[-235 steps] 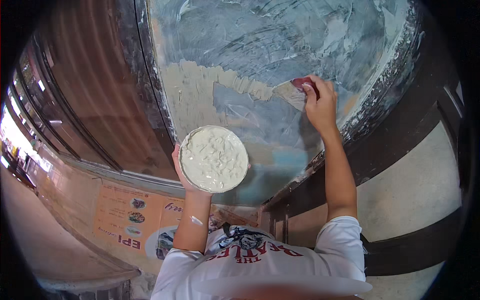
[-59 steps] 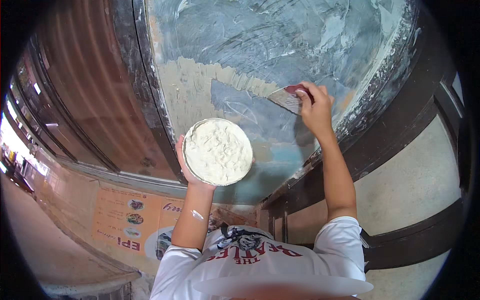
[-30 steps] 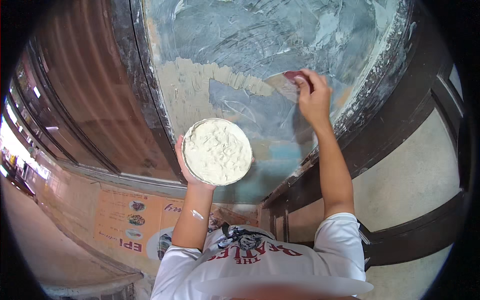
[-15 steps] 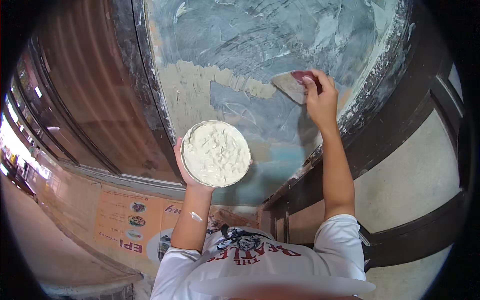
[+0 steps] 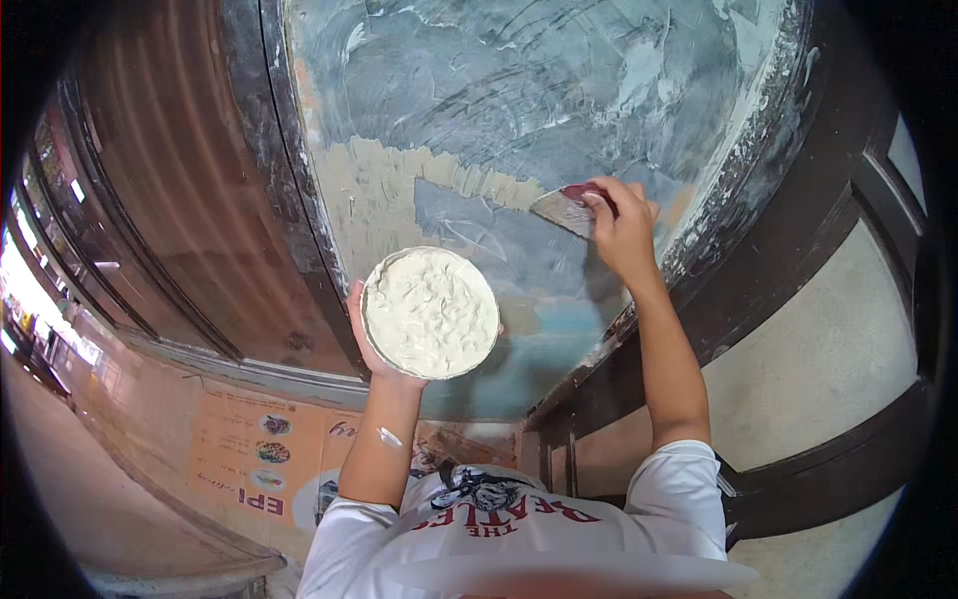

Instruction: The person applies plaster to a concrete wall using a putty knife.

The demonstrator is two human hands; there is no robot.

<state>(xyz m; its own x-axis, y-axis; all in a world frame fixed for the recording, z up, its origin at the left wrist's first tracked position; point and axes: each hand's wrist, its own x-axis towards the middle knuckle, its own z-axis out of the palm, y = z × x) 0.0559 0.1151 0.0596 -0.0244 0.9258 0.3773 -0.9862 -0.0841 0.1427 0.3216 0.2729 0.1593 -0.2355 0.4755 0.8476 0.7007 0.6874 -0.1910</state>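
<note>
Up and to the right of the tub, the red-handled putty knife is pinched between the thumb and curled fingers of the right hand — it has been lowered slightly down the blue-grey wall within the last half second, to the right end of the beige putty band, where the coat appears to be worked. The tub, filled with pale putty, is cradled almost unmoved by the left hand, fingers wrapped about its sides

Red lettering across a white T-shirt, large purple letters and finer print on an orange sheet
</note>
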